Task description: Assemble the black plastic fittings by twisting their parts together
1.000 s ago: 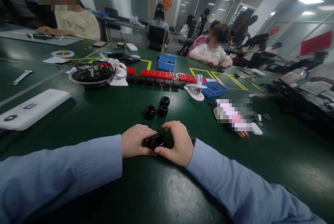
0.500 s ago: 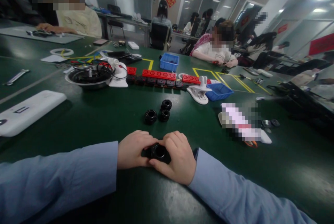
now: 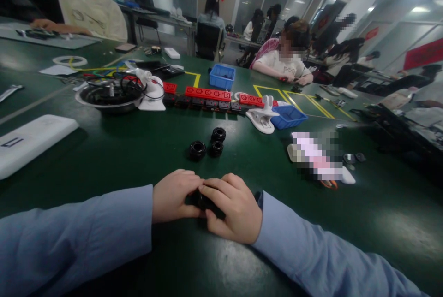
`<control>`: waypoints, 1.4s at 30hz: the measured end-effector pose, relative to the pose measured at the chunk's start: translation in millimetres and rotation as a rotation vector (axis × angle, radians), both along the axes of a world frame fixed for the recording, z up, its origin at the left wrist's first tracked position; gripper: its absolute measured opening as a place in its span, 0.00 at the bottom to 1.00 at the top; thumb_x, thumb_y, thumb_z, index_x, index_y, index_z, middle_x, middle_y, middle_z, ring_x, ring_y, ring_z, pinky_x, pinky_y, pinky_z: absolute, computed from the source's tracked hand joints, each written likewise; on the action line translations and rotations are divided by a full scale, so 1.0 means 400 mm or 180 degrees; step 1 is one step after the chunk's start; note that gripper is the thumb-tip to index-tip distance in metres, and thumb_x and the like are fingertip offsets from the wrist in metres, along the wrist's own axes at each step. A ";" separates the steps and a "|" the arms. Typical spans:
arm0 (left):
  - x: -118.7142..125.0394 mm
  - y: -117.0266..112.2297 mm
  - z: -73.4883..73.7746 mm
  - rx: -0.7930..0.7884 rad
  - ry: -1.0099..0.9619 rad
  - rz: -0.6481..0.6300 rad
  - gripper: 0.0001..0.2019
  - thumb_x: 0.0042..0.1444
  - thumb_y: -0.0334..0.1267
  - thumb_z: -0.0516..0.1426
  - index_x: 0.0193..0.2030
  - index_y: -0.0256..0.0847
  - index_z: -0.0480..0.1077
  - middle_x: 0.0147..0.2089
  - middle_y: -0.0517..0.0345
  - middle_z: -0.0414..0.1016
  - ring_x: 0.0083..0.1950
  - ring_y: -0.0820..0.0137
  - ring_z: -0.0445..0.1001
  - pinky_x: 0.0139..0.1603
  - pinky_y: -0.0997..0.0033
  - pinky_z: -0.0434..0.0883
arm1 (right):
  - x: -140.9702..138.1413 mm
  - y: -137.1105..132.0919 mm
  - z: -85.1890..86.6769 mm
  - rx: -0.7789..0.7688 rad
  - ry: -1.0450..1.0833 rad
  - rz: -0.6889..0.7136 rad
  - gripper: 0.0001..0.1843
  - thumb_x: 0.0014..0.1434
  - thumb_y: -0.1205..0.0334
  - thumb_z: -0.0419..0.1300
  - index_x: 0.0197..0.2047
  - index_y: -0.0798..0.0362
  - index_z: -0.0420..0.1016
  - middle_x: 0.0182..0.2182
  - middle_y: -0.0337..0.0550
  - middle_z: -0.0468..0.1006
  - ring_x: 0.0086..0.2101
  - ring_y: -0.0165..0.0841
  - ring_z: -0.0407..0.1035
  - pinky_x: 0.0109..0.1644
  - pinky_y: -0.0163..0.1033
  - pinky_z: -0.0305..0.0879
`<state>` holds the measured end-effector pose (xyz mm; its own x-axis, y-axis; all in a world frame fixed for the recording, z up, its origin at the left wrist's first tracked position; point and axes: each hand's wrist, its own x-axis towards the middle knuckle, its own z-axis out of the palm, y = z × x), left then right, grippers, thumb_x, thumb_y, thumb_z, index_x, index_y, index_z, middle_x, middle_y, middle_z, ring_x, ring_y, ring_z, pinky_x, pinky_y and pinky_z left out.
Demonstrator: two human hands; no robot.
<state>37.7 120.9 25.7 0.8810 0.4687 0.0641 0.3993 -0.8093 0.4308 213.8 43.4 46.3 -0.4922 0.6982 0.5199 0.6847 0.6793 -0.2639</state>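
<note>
Both my hands meet on the green table [image 3: 145, 145] just in front of me, in light blue sleeves. My left hand [image 3: 173, 195] and my right hand [image 3: 233, 207] are closed together around a small black ring-shaped part [image 3: 202, 202], which their fingers mostly cover. Three more black ring parts [image 3: 207, 145] lie in a loose group on the table a little beyond my hands.
A white flat device [image 3: 31, 140] lies at the left. Farther back are a metal bowl with cables [image 3: 109, 96], a row of red and black blocks [image 3: 207, 96], a white clamp [image 3: 261, 117] and two blue bins [image 3: 289, 117]. People sit at the far side.
My right fingers have curled over the black ring, which now shows far less than before. Both hands stay in the same spot on the table.
</note>
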 end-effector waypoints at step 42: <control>-0.010 0.005 0.008 -0.0082 -0.0046 -0.0109 0.20 0.48 0.55 0.59 0.36 0.39 0.68 0.30 0.60 0.69 0.32 0.69 0.67 0.34 0.70 0.60 | -0.014 -0.003 -0.023 -0.0062 0.0273 -0.0762 0.35 0.52 0.31 0.49 0.41 0.57 0.69 0.36 0.49 0.71 0.38 0.39 0.63 0.42 0.44 0.57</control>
